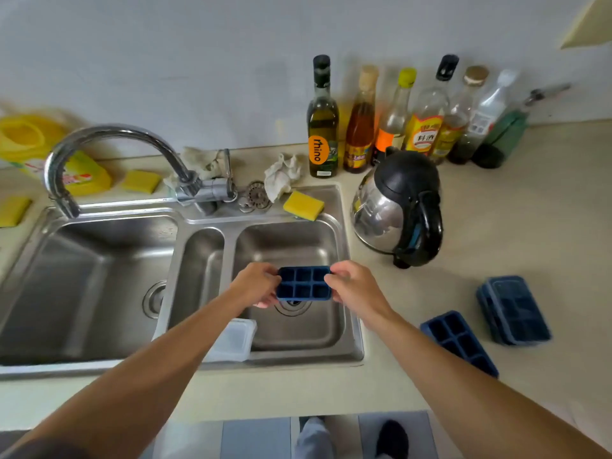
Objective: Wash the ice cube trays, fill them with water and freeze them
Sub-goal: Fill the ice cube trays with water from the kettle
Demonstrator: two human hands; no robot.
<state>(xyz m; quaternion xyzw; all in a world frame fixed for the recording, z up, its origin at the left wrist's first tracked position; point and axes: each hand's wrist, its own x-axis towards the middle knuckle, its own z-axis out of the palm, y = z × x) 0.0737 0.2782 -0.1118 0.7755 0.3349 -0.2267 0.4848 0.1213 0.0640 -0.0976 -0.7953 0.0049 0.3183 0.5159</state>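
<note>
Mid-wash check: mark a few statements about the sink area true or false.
1. The left hand and right hand both grip the six-cell ice cube tray over the right basin. True.
2. The faucet spout hangs over the right basin. False: over the left basin.
3. The kettle stands on the counter right of the sink. True.
4. The yellow sponge nearest the kettle lies in the left basin. False: on the sink rim behind the right basin.

My beige table (530,233) carried a steel kettle (381,210), a row of bottles (424,127), an open ice tray (460,342) and a lidded tray (515,311).
</note>
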